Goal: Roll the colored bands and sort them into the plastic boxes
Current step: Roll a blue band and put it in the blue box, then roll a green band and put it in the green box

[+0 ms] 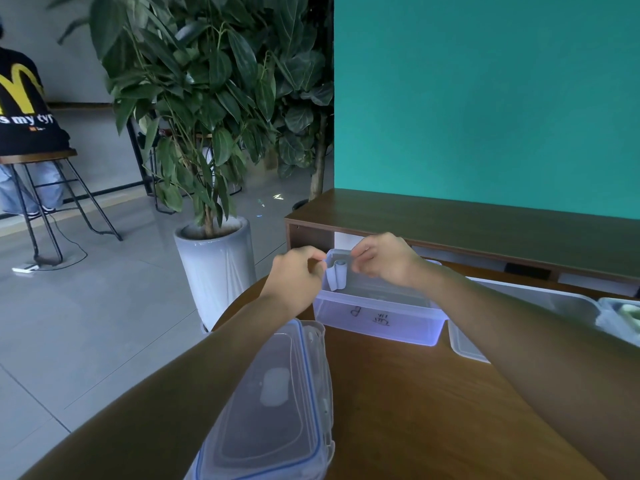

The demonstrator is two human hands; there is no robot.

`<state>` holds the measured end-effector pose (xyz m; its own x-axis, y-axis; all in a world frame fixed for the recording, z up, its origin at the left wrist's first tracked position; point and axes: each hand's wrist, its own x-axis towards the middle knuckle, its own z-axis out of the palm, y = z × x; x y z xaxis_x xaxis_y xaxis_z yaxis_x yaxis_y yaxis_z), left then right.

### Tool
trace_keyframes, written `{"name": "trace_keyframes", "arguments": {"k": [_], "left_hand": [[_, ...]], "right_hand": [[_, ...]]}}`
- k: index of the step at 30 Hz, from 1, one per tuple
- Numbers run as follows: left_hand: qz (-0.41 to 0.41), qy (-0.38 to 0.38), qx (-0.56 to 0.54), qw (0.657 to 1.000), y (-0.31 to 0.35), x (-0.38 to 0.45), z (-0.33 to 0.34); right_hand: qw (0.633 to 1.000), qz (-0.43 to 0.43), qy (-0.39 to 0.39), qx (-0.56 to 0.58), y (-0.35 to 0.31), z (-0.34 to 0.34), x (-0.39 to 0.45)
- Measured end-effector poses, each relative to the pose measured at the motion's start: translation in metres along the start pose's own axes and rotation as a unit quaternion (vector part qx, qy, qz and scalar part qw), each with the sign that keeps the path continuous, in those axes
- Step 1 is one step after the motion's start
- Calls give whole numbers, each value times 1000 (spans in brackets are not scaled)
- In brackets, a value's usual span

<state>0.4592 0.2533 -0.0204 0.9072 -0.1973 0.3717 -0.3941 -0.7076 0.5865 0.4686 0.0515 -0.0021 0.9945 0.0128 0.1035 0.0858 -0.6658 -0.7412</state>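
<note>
A pale blue band (337, 273), partly rolled with a loose tail hanging down, is held over the back left corner of a clear plastic box (381, 325) with a handwritten label on its front wall. My left hand (298, 271) pinches the band's left side with curled fingers. Pinching the roll from the right is my right hand (384, 261), fingers also curled. Both hands hover just above the box's rim. The box floor under the band looks bare.
A clear lid with blue trim (277, 403) lies on the round wooden table (398, 410) near me. Another clear box (474, 344) and one holding something green (620, 320) sit at the right. A potted plant (214, 265), low wooden bench (485, 220) and seated person (24, 109) lie beyond.
</note>
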Motion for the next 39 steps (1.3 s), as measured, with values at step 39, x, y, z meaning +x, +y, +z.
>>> {"name": "trace_keyframes", "arguments": {"k": [39], "left_hand": [[214,-201,-208,933,368,-347,173]], "right_hand": [[850,187,489,-60,148,-189,-613]]}}
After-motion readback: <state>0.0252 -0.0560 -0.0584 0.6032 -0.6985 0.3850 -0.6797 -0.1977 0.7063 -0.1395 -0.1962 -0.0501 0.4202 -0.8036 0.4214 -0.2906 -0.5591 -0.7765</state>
